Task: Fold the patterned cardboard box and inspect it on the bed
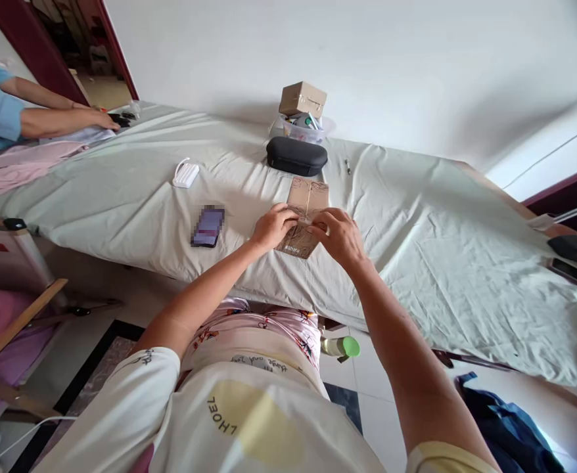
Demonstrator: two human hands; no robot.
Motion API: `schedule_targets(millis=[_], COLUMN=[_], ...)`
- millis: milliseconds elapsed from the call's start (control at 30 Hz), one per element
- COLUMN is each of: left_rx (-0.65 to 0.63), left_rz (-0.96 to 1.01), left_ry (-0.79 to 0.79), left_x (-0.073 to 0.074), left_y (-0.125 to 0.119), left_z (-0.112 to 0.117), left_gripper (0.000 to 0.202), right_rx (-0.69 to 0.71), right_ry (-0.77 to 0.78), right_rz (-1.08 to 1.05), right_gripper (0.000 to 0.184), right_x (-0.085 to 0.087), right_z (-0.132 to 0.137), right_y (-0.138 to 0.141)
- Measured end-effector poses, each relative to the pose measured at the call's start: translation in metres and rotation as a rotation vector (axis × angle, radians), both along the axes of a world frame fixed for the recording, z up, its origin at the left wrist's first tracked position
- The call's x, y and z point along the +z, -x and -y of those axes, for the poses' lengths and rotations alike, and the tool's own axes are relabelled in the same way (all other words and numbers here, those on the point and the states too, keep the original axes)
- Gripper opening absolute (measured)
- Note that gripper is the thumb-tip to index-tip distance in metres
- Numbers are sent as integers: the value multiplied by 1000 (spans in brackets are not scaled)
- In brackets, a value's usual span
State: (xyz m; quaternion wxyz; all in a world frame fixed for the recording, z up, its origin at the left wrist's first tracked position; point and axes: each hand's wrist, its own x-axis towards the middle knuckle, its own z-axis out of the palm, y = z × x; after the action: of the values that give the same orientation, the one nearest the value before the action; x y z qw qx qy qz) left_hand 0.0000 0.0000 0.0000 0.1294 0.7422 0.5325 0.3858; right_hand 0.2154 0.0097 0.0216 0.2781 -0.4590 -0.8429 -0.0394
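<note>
A flat brown kraft-paper packet (308, 192) with dark line drawings lies on the cloth-covered table in front of me. A pale string or strip runs down its upper half, and small light print shows near its lower edge. My left hand (273, 226) is at the packet's left side, thumb and fingers closed in a pinch near its middle. From the right, my right hand (340, 233) pinches at the same middle part, its fingertips close to those of the left. Exactly what lies between the fingertips is too small to make out.
A black zip case (297, 156) sits behind the packet, before a clear tub (305, 131) topped by a cardboard box (302, 100). To the left lie a phone (208, 226) and a white power bank (186, 174). Another person's hands (94, 118) work at the far left.
</note>
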Motion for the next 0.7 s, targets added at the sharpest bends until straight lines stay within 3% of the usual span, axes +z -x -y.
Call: schedule_targets(millis=[100,167,267,333,400,500,600,700], left_rx=[27,20,-36,-9,52,130,131,102], left_rz=[44,101,249,351,317,180,162,199], left_ry=[-13,-46,-83,13,132,155,137,90], left_x=[-10,-20,-45,-67,-87,-107,-112,-110], left_y=[-3,-3,1,3,4,2,2,7], left_z=[-7,-10,-9,-8,-6,-4,-5,-5], left_gripper=[21,22,36,53,61,55,49,50], right_rx=[-12,-22,-5,-43,-52,-58,-63,-61], right_ry=[-16,64,191,178,230,345,382,309], right_rz=[-271,-464,-714,-830,-836,-736,-741,-784], right_gripper=[32,46,64,68,65,61,75,98], right_x=[-27,-48,-79,-96,-109,-122,-129,-133], right_z=[-7,-10,-13,-15,-16,-17,-19,-18], right_y=[-20,-23,-13,-1,9,17,16,14])
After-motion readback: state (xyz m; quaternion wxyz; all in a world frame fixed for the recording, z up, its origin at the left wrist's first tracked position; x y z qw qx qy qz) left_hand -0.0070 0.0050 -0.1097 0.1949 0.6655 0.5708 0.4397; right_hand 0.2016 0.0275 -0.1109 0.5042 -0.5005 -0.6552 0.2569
